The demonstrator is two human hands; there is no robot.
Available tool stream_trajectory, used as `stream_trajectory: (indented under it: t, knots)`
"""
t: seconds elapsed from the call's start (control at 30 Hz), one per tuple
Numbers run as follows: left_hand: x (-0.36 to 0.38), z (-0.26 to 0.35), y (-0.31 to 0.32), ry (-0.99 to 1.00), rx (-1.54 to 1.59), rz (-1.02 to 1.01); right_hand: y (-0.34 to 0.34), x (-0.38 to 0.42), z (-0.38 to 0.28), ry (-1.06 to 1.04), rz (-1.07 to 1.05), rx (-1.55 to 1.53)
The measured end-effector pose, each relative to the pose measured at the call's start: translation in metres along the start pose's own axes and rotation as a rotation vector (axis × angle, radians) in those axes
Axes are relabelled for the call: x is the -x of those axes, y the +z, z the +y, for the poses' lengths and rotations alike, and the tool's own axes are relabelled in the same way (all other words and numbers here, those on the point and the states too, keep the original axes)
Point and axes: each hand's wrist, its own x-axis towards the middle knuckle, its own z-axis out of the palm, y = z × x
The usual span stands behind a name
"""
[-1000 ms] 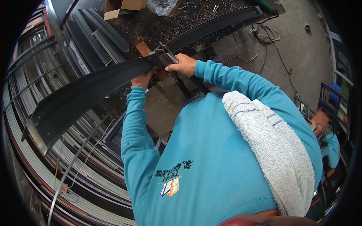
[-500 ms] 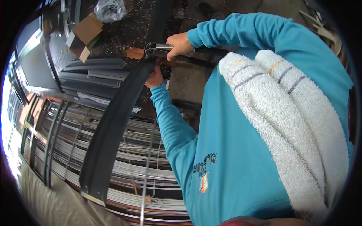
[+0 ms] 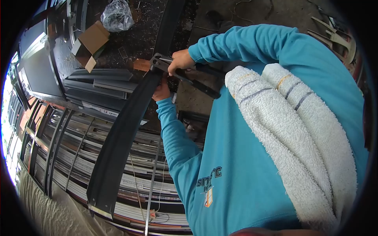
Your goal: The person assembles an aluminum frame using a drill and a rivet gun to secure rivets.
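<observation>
While steadying long dark metal profile [image 3: 126,118] with left hand [image 3: 160,91] clamped on it, gripping pliers [image 3: 185,74] in closed right hand [image 3: 180,61], beside cardboard box [image 3: 89,43].

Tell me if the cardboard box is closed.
No, the cardboard box lies with its flaps open beside a plastic bag.
</observation>
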Motion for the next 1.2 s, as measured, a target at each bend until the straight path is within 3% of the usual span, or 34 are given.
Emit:
stream_trajectory:
  t: [0.1, 0.2, 0.23, 0.27, 0.3, 0.33, 0.37, 0.4, 0.43, 0.5, 0.53, 0.63, 0.7, 0.77, 0.87, 0.97, 1.03, 1.1, 1.13, 1.2]
  knots:
    - [0.002, -0.002, -0.001, -0.052, -0.033, -0.039, 0.010, -0.004, 0.000, 0.061, -0.004, -0.274]
    - [0.001, -0.001, -0.003, 0.066, -0.148, -0.045, 0.011, 0.002, -0.019, 0.257, -0.208, -0.556]
    - [0.002, 0.000, 0.000, 0.019, -0.128, -0.050, 0.011, 0.000, -0.021, 0.306, -0.262, -0.622]
    - [0.004, 0.001, -0.001, -0.029, -0.113, -0.059, 0.015, -0.001, -0.025, 0.341, -0.133, -0.530]
    - [0.004, 0.000, -0.003, -0.075, -0.101, -0.068, 0.019, 0.000, -0.027, 0.189, 0.108, -0.118]
    - [0.006, -0.014, 0.002, 0.109, -0.171, 0.030, 0.022, -0.014, -0.011, 0.084, 0.186, 0.117]
    - [0.003, -0.012, 0.000, 0.127, -0.169, 0.033, 0.023, -0.020, -0.004, -0.019, 0.265, 0.354]
    - [0.001, -0.009, -0.001, 0.142, -0.163, 0.039, 0.017, -0.026, 0.002, 0.004, 0.193, 0.362]
    - [-0.001, -0.006, 0.001, 0.155, -0.155, 0.048, 0.011, -0.019, -0.008, 0.074, 0.142, 0.234]
    - [0.005, -0.009, 0.002, -0.014, -0.026, -0.014, 0.007, -0.004, -0.026, 0.213, 0.031, -0.028]
    - [0.004, -0.003, -0.002, -0.041, -0.028, -0.049, 0.002, -0.007, -0.025, 0.295, -0.267, -0.356]
    - [-0.002, 0.007, -0.002, -0.099, 0.029, -0.105, 0.013, 0.018, -0.009, 0.167, -0.258, -0.715]
    - [0.001, 0.001, -0.005, -0.096, 0.014, -0.104, 0.020, 0.069, -0.003, 0.223, -0.389, -1.050]
    - [-0.002, -0.003, 0.001, -0.047, -0.055, -0.072, 0.033, 0.087, 0.023, 0.174, -0.658, -1.314]
    - [0.001, -0.012, 0.002, -0.009, -0.155, -0.088, 0.048, 0.108, 0.018, 0.206, -0.571, -1.396]
    - [0.015, -0.043, 0.009, 0.096, -0.262, -0.086, 0.070, 0.080, 0.009, 0.283, -0.462, -1.202]
    - [0.014, -0.050, 0.013, 0.133, -0.261, -0.076, 0.107, 0.068, -0.016, 0.187, -0.076, -1.116]
    - [0.016, -0.050, 0.011, 0.107, -0.212, -0.069, 0.136, 0.049, -0.008, -0.118, 0.069, -0.751]
    - [0.013, -0.051, 0.011, 0.100, -0.186, -0.063, 0.140, 0.046, -0.009, -0.116, 0.092, -0.718]
    - [0.010, -0.048, 0.015, 0.076, -0.126, -0.043, 0.104, 0.053, -0.016, 0.084, -0.177, -0.434]
